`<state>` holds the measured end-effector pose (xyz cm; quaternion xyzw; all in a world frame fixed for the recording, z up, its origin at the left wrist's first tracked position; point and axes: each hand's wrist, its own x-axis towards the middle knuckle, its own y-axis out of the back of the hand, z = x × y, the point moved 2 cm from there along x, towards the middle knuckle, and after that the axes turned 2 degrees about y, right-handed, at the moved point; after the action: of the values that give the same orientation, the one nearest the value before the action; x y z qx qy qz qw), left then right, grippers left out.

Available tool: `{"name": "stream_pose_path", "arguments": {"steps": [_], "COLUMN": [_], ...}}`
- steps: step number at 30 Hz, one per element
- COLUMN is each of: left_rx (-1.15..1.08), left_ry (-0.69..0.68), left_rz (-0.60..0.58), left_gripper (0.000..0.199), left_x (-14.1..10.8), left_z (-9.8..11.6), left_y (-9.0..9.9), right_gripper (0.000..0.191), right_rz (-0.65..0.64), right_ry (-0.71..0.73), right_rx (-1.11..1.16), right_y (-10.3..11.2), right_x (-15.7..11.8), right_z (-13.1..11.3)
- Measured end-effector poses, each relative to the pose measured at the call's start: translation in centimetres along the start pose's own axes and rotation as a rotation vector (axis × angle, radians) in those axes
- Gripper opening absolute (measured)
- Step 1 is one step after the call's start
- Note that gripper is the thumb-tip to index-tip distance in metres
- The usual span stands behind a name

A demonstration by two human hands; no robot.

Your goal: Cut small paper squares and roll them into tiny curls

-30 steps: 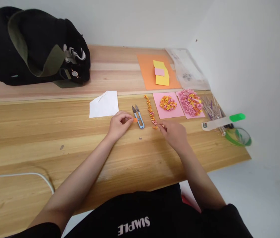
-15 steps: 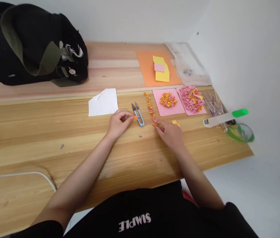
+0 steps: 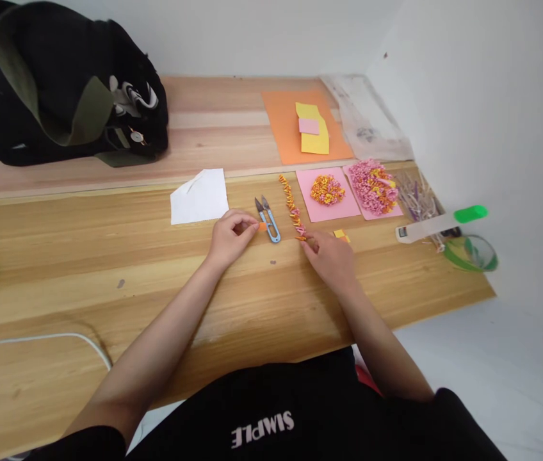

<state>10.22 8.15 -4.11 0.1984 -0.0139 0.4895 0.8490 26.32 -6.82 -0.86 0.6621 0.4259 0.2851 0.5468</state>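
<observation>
My left hand [image 3: 231, 240] pinches a small orange paper strip [image 3: 262, 226] between thumb and fingertips. Right beside that strip lie the blue-handled thread snips [image 3: 274, 230], blades pointing away from me. A line of small twisted paper pieces [image 3: 291, 206], orange and pink, runs along the table. At its near end my right hand [image 3: 332, 259] has its fingertips closed at a small orange twisted piece [image 3: 301, 239]; the fingers partly cover it. Small yellow and orange paper squares [image 3: 342, 235] lie just beyond my right knuckles.
Two pink sheets bear piles of twisted paper, a smaller pile [image 3: 328, 190] and a larger pile [image 3: 372, 187]. Orange paper [image 3: 278, 125] with yellow and pink slips lies behind. White paper [image 3: 199, 198], a black bag [image 3: 70, 83] and a green-ended tool [image 3: 439, 224] are also around.
The view has shifted slightly. My left hand keeps its hold on the orange strip, and my right fingertips stay at the near end of the line with hardly any movement.
</observation>
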Motion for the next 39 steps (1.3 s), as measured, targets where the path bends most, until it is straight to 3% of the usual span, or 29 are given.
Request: {"name": "stream_pose_path", "arguments": {"steps": [30, 39], "left_rx": [0.031, 0.011], "left_ry": [0.014, 0.003], "left_rz": [-0.002, -0.005], "left_gripper": [0.007, 0.007], "left_x": [-0.1, 0.0], "left_z": [-0.1, -0.1], "left_y": [0.0, 0.0], "right_gripper": [0.038, 0.039], "right_rz": [0.014, -0.09], "right_ry": [-0.09, -0.225], "right_rx": [-0.035, -0.116], "right_y": [0.9, 1.9], "right_x": [0.6, 2.1], "right_z": [-0.5, -1.9]}}
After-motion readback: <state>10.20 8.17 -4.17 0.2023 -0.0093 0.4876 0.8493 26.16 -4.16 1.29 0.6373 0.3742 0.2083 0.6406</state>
